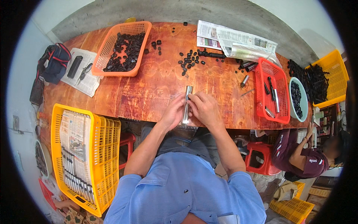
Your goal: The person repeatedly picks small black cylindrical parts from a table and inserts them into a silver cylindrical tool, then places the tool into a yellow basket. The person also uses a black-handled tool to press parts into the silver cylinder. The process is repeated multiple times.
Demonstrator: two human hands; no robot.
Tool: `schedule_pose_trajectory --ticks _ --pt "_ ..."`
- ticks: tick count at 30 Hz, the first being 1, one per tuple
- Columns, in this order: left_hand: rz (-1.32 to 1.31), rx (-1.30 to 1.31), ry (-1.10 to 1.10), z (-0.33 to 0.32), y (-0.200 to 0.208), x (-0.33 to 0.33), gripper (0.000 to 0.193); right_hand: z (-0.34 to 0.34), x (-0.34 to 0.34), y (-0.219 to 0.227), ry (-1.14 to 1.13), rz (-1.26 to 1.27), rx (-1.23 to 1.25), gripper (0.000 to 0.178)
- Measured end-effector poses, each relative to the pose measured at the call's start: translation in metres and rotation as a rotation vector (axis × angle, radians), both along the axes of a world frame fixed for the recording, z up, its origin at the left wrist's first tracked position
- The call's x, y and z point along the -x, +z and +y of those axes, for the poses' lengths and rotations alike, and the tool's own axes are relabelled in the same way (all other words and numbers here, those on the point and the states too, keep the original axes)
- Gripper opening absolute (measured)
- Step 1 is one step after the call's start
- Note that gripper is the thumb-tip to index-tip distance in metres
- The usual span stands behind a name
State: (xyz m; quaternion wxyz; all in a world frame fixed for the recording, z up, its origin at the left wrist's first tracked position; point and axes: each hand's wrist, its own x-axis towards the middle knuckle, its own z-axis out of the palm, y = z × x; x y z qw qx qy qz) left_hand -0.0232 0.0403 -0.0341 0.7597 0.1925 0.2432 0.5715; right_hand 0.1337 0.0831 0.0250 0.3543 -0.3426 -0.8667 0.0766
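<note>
A shiny metal tube (185,115) stands nearly lengthwise between my hands at the near edge of the table. My left hand (173,112) grips it from the left, with the fingers curled against its side. From the right, my right hand (206,111) closes on its upper part, thumb and fingers pressed near the far end. Beyond the tube, several small black oval caps (190,61) lie loose on the wooden table (149,93). What the fingertips cover on the tube is hidden.
An orange basket (97,61) of black parts sits far left. On the right are a red basket (285,89), a light blue bowl (304,99) and a yellow basket (338,59). A yellow crate (104,149) with tubes stands low left. Another person (294,156) sits at right.
</note>
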Motion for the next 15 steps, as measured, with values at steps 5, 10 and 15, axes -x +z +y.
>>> schedule_pose_trajectory --ticks 5,10,15 --pt "0.103 0.122 -0.049 -0.015 0.01 -0.003 0.025 -0.016 -0.005 -0.009 0.034 0.303 0.3 0.024" --pt "0.146 0.228 -0.189 -0.026 0.03 -0.017 0.038 -0.01 -0.015 -0.013 -0.059 0.693 0.921 0.024" --pt "0.158 0.261 -0.227 -0.032 0.034 -0.02 0.04 -0.016 -0.018 -0.006 -0.052 0.621 1.14 0.022"
